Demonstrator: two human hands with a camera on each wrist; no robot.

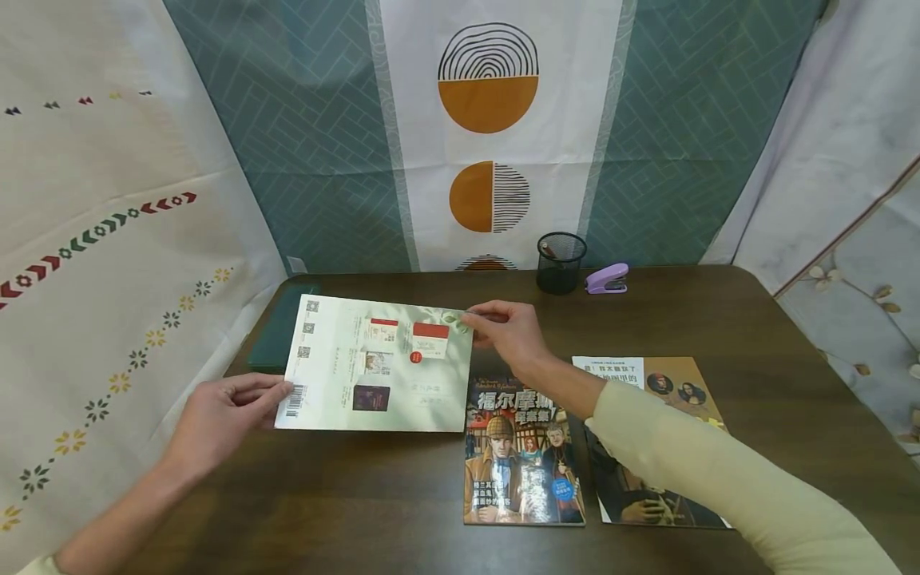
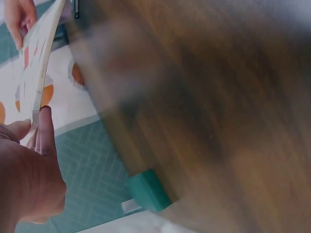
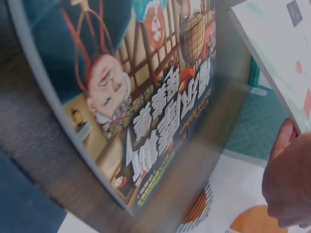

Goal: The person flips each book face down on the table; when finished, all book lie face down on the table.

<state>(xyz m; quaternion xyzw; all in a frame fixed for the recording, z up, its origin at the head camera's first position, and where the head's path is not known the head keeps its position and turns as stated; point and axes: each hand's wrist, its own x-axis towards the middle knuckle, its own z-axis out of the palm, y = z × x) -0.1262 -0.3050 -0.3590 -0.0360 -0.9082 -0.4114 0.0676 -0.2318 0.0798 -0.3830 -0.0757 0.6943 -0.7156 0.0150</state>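
Observation:
A pale green magazine (image 1: 402, 367), its barcode side facing up, is held above the table by both hands. My left hand (image 1: 233, 407) pinches its lower left corner, thumb on top near the barcode. At the upper right corner my right hand (image 1: 510, 331) pinches it with the thumb over the edge. The left wrist view shows the magazine (image 2: 41, 73) edge-on, raised off the wood. Below my right wrist lies a comic-style book (image 1: 521, 463) with a detective on its cover. Another book (image 1: 647, 487) with portraits lies to the right, partly covered by my right sleeve.
A dark green box-like object (image 1: 276, 327) sits at the table's left back edge, partly behind the magazine. Along the back edge stand a black mesh pen cup (image 1: 559, 275) and a purple stapler (image 1: 607, 279). Curtains hang behind the table (image 1: 345, 503) and at both sides.

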